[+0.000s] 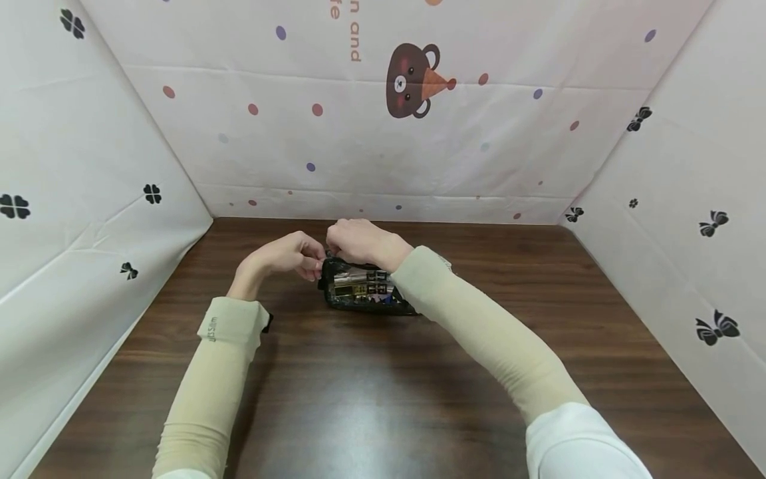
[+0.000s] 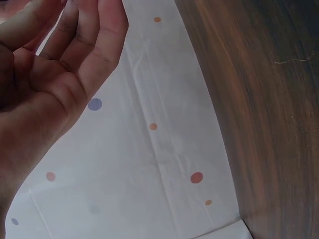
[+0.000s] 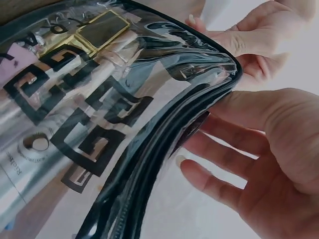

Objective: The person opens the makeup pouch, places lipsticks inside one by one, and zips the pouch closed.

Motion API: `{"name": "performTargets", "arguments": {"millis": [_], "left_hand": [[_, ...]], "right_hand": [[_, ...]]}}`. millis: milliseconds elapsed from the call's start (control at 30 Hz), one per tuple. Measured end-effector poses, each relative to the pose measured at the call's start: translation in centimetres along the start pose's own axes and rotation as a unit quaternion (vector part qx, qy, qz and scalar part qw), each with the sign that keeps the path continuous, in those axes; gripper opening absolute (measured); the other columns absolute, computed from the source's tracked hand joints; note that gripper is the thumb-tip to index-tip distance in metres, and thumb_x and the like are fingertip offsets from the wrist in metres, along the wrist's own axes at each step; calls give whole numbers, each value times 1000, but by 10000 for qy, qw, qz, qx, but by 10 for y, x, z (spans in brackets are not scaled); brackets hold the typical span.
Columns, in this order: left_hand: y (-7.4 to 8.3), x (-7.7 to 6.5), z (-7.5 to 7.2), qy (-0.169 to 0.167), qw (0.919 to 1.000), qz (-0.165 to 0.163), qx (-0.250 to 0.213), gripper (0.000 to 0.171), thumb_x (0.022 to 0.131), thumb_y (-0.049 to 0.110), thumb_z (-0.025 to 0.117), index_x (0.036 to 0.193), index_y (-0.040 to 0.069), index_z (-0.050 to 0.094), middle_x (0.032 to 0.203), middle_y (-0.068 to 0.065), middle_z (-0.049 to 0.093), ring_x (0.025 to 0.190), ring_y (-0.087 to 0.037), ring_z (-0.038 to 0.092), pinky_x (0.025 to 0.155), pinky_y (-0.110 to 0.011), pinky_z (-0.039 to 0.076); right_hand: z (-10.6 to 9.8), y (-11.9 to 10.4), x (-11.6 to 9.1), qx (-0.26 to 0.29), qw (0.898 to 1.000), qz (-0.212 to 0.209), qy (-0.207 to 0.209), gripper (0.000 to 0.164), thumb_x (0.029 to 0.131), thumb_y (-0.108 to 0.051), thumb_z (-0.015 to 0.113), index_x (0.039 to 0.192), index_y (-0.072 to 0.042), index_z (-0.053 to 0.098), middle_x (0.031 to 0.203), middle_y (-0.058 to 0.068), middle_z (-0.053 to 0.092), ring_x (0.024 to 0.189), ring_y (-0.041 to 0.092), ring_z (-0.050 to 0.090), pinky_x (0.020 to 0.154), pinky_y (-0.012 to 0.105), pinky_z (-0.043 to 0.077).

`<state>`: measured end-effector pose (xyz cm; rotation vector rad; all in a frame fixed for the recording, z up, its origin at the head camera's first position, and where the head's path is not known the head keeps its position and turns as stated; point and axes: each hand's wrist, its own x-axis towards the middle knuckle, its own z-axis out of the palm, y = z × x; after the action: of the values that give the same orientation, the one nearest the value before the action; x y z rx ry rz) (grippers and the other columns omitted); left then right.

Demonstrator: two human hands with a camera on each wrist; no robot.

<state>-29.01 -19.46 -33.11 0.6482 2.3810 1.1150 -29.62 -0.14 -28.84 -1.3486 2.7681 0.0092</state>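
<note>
A clear zip pouch (image 1: 359, 286) with black trim lies on the table, near its back edge. Several small items show through the plastic, among them a silvery tube (image 3: 25, 164) and a gold-edged dark piece (image 3: 103, 31). My left hand (image 1: 290, 256) pinches the pouch's left end. At the top left corner, my right hand (image 1: 364, 241) grips the zipped edge between thumb and fingers. The right wrist view shows the black zipper (image 3: 124, 214) running toward that corner; the zipper pull is hidden. In the left wrist view the pouch is out of sight.
The brown wooden table (image 1: 335, 399) extends in front of and to both sides of the pouch. White patterned sheets stand as a back wall (image 1: 359, 146), a left wall (image 1: 72, 266) and a right wall (image 1: 676, 253).
</note>
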Motion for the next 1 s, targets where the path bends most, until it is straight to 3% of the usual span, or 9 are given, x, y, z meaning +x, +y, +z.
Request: {"name": "performTargets", "arguments": {"millis": [100, 233, 333, 467, 633, 733, 833, 1000], "left_hand": [[2, 1, 0, 27, 10000, 62, 21, 15, 95, -1, 51, 88, -4, 64, 80, -13, 67, 74, -25, 67, 73, -37, 58], [2, 1, 0, 61, 10000, 54, -23, 15, 94, -1, 52, 90, -4, 66, 80, -13, 67, 74, -24, 68, 77, -43, 57], [1, 0, 0, 100, 9999, 65, -89, 15, 94, -1, 53, 94, -4, 67, 80, -14, 68, 74, -25, 68, 78, -46, 57], [0, 0, 0, 82, 9998, 65, -161, 15, 93, 0, 54, 98, -6, 68, 80, -13, 69, 73, -25, 68, 74, -39, 58], [-3, -1, -3, -275, 9976, -87, -630, 24, 95, 5, 54, 115, -6, 63, 74, -6, 66, 67, -15, 63, 71, -36, 57], [-12, -3, -5, -795, 9869, -236, -1387, 40, 98, 9, 50, 136, -5, 47, 65, -1, 59, 57, -10, 55, 70, -36, 56], [-24, -3, -6, -1349, 9651, -295, -2223, 55, 100, 10, 47, 150, -1, 27, 59, 1, 54, 47, -10, 47, 66, -35, 56], [-47, -2, -1, -1883, 9338, 136, -3040, 64, 101, 9, 44, 155, 4, 10, 62, 1, 57, 38, -11, 41, 61, -33, 56]], "right_hand": [[2, 4, 1, 247, 9997, 13, -8, 24, 93, -5, 54, 77, -15, 68, 78, 1, 66, 64, 9, 47, 63, 25, 42], [2, 8, -1, 579, 9983, 2, 22, 21, 91, -5, 57, 92, -16, 75, 100, 3, 73, 83, 13, 65, 76, 29, 53], [0, 9, -3, 678, 9977, -27, 12, 19, 92, -7, 59, 96, -15, 75, 101, 3, 74, 88, 15, 67, 79, 32, 55], [-3, 11, -6, 800, 9968, 71, -58, 14, 92, -12, 63, 96, -16, 76, 100, 0, 74, 90, 14, 67, 80, 31, 54], [-4, 13, -10, 953, 9953, 133, -90, 13, 92, -13, 64, 96, -16, 76, 101, 2, 74, 90, 14, 67, 81, 32, 54], [-3, 13, -11, 978, 9951, 132, -76, 13, 92, -13, 64, 97, -16, 76, 103, 3, 74, 90, 14, 67, 81, 32, 54], [-4, 13, -12, 989, 9949, 147, -89, 12, 92, -14, 65, 98, -16, 76, 102, 3, 74, 90, 14, 67, 81, 32, 54], [-4, 11, -12, 914, 9956, 169, -102, 11, 92, -15, 65, 96, -17, 76, 99, 0, 73, 88, 12, 66, 79, 30, 54]]}}
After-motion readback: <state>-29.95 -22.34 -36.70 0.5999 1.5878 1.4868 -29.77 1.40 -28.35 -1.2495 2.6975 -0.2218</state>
